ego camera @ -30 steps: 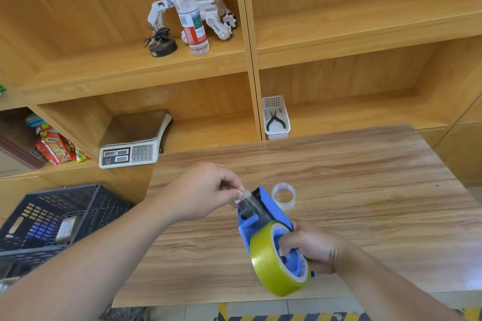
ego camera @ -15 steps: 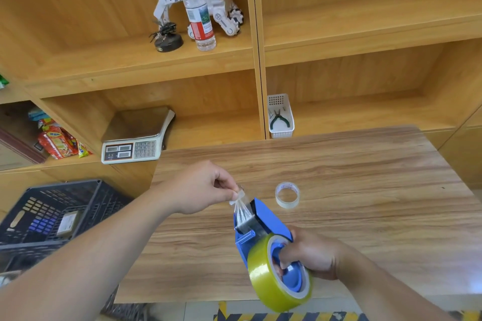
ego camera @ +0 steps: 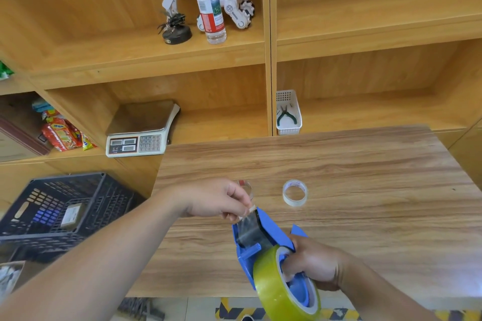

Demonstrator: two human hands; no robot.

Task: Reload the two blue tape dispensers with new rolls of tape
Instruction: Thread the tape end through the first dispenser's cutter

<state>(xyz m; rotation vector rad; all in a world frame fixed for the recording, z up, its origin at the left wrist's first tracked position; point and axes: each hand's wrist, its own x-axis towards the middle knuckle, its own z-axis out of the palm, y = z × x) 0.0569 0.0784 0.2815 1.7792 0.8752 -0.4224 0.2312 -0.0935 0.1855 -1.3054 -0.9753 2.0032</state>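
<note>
My right hand (ego camera: 311, 263) grips a blue tape dispenser (ego camera: 260, 240) above the table's front edge. A yellowish roll of tape (ego camera: 276, 292) sits on its hub. My left hand (ego camera: 216, 200) pinches the loose end of the tape (ego camera: 247, 224), which runs from the roll over the dispenser's front. A nearly used-up clear tape ring (ego camera: 295, 193) lies on the wooden table (ego camera: 365, 190). Another clear ring (ego camera: 246, 186) peeks out behind my left hand. A second blue dispenser is not in view.
A dark plastic crate (ego camera: 60, 214) stands on the floor at the left. Wooden shelves behind the table hold a weighing scale (ego camera: 140, 135), a white basket with pliers (ego camera: 288, 114), a water bottle (ego camera: 210, 5), a toy robot (ego camera: 229, 0) and snack packets (ego camera: 62, 133).
My left hand drew the tape end out and up from the dispenser, then came down to its front with the strip stretched taut. The dispenser has tilted slightly.
</note>
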